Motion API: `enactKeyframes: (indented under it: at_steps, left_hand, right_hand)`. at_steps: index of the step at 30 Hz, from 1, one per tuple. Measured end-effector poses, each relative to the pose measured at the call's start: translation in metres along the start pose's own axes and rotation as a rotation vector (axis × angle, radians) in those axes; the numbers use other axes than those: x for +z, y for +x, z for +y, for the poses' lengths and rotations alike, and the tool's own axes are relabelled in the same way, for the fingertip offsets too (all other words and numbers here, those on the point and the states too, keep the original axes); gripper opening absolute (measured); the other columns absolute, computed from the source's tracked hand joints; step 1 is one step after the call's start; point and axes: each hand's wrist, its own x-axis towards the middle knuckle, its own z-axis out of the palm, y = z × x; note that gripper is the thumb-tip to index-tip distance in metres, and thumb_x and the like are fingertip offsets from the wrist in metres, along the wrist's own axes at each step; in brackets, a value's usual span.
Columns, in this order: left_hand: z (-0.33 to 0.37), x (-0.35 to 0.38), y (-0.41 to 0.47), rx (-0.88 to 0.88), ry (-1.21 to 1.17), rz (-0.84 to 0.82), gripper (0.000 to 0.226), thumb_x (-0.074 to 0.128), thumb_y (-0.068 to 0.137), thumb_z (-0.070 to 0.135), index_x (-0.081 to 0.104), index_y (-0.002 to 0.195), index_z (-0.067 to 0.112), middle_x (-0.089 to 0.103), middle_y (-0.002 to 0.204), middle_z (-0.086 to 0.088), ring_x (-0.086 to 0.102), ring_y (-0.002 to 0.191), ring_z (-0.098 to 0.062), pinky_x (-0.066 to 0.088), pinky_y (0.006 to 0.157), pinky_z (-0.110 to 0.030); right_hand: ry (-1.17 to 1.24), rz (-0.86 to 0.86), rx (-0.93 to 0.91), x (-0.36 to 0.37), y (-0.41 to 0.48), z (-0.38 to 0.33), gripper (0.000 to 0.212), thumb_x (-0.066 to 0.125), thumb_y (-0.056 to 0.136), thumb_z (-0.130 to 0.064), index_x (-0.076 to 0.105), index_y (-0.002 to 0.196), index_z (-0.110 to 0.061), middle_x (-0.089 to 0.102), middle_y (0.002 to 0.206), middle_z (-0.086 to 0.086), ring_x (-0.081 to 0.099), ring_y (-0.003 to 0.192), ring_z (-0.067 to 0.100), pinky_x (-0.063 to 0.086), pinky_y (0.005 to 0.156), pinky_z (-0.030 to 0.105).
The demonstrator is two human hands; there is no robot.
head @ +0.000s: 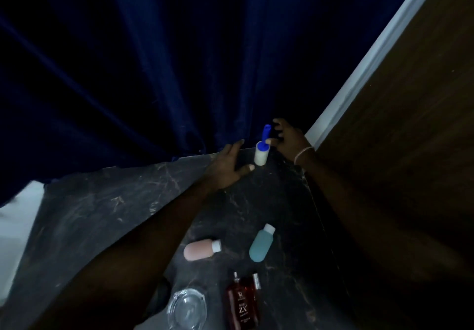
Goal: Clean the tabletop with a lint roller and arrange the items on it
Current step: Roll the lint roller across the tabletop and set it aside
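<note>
Blue lint roller (261, 155) is standing near the table (102, 201) edge; your open right hand (285, 137) and flat left hand (230, 169) are risking toppling it

A dark blue curtain (154, 73) hangs beside a wooden panel (410, 124).

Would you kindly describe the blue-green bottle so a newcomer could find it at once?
Start at the dark marbled tabletop and follow its right edge, beside the wooden panel. Nearer the person than the lint roller, the blue-green bottle lies on its side, right of the pink bottle. Only it is blue-green; the pink one shares its shape and white cap.
</note>
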Motion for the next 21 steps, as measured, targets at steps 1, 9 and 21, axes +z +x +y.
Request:
enactKeyframes:
  at_steps: [1,9,21]
  left_hand:
    - [-0.001,-0.006,-0.011,0.022,0.052,0.008,0.092,0.055,0.09,0.072,0.011,0.162,0.037,0.03,0.166,-0.008,0.036,0.15,-0.032,0.038,0.12,-0.054]
    - [-0.004,-0.046,-0.113,0.149,0.424,0.211,0.087,0.039,0.095,0.075,0.017,0.164,0.027,0.019,0.173,-0.008,0.013,0.161,-0.029,0.008,0.129,-0.053]
    - [-0.026,-0.061,-0.265,-0.038,0.6,0.353,0.085,0.033,0.099,0.075,0.014,0.164,0.025,0.017,0.174,-0.007,0.005,0.163,-0.027,0.009,0.132,-0.054]
  right_hand:
    - [-0.013,0.027,-0.006,-0.002,-0.006,0.0,0.076,0.074,0.087,-0.025,0.034,0.152,-0.018,0.048,0.148,0.011,0.05,0.134,0.027,0.042,0.111,0.041]
    - [-0.217,0.158,-0.288,0.008,-0.075,-0.023,0.078,0.067,0.089,-0.042,0.031,0.153,-0.016,0.033,0.16,0.01,0.03,0.149,0.029,0.03,0.119,0.052]
    - [-0.216,0.14,-0.643,0.081,-0.169,-0.085,0.076,0.061,0.092,-0.049,0.029,0.154,-0.019,0.028,0.163,0.001,0.024,0.152,0.021,0.03,0.114,0.044]
